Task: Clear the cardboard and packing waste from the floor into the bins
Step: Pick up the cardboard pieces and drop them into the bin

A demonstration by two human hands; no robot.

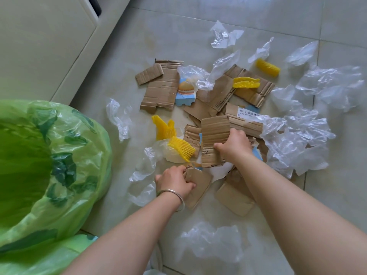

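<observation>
The right hand (235, 147) pinches a ribbed brown cardboard strip (215, 139), thumb on its face, while the left hand (174, 180) closes on a smaller tan cardboard piece (198, 187) on the pale tiled floor (123, 195). The strip's long axis runs away from the person, tilted slightly right. Best to stack both pieces before swinging left to the green-lined bin (49, 165).

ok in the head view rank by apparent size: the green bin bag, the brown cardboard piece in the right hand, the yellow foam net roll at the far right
1. Green plastic bin bag, largest, though nearest the camera.
2. Brown corrugated cardboard piece gripped by the right hand.
3. Yellow foam net roll, smallest, though farthest away.
</observation>
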